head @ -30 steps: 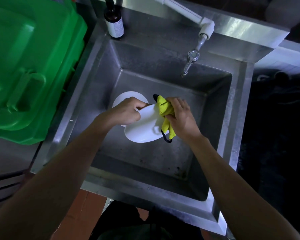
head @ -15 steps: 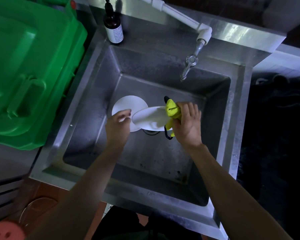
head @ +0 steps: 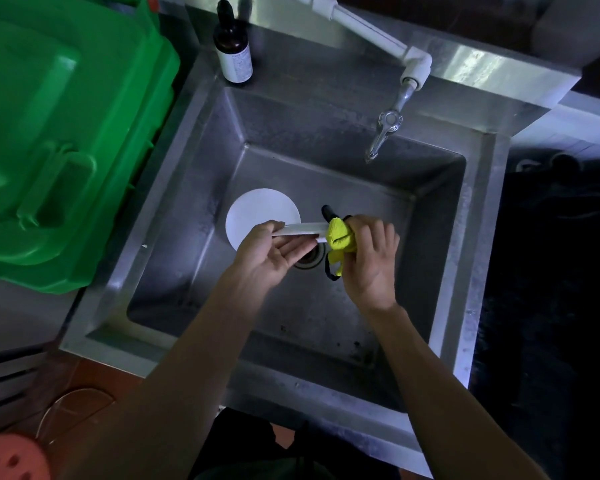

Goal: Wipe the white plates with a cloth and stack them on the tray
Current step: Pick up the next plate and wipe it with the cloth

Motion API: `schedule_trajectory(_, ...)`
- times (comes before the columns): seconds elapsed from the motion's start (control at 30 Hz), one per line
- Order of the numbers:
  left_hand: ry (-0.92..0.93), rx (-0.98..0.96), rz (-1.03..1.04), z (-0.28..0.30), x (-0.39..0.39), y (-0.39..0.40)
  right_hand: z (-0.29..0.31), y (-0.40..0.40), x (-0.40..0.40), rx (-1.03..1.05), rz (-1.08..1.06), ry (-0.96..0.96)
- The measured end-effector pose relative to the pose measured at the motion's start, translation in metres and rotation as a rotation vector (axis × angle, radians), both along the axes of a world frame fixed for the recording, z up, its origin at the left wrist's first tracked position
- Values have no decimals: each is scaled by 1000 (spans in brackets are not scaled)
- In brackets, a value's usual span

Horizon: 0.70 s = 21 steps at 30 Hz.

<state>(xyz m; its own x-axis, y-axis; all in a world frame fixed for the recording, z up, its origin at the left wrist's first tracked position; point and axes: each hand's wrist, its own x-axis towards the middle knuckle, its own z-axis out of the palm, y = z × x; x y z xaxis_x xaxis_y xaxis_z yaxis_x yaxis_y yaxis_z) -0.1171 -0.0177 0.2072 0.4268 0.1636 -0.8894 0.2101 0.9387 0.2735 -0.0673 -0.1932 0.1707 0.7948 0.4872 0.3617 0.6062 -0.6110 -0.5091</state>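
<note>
Setting: a steel sink seen from above, both forearms reaching into the basin from 6 o'clock.
Left hand: palm up over the middle of the basin, thumb on top and fingers underneath, pinching the left edge of a plate.
Held plate: white, turned nearly edge-on to the camera, so it shows as a thin pale band running from the left hand to the right hand, above the drain.
Right hand: at 3 o'clock from the left hand, fingers curled round a cloth and pressing it against the right edge of the held plate.
Cloth: bright yellow with dark trim, bunched up, a tail hanging below the fist.
Second plate: white, lying flat on the basin floor at 11 o'clock from the left hand, partly covered by it.
Drain: under the hands, mostly hidden.
Tap: at 1 o'clock, spout pointing down into the basin.
Bottle: dark with a pale label, upright on the sink's back ledge at 12 o'clock.
Bin: green plastic, at 9 o'clock beside the sink.
Tray: cannot tell where it is.
</note>
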Motion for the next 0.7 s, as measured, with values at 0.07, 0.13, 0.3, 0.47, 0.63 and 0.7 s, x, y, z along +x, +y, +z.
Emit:
schedule_trajectory(0.07, -14, -4, 35, -3, -3, 0, -3, -3, -5, -6, 8, 45)
schedule_trajectory(0.13, -25, 10, 63, -8, -5, 2, -6, -6, -9, -23, 29, 93)
schedule_trajectory(0.3, -27, 100, 105, -16, -11, 4, 1, -10, -11, -100, 145, 238)
schedule_trajectory(0.47, -6, 249, 13, -16, -17, 6, 17, -3, -6, -10, 96, 609)
schedule_trajectory(0.63, -88, 289, -62, -9, -24, 2, 32, 14, -1, 75, 127, 753)
schedule_trajectory(0.7, -116, 294, -79, -8, -25, -1, 36, 20, -5, 112, 145, 784)
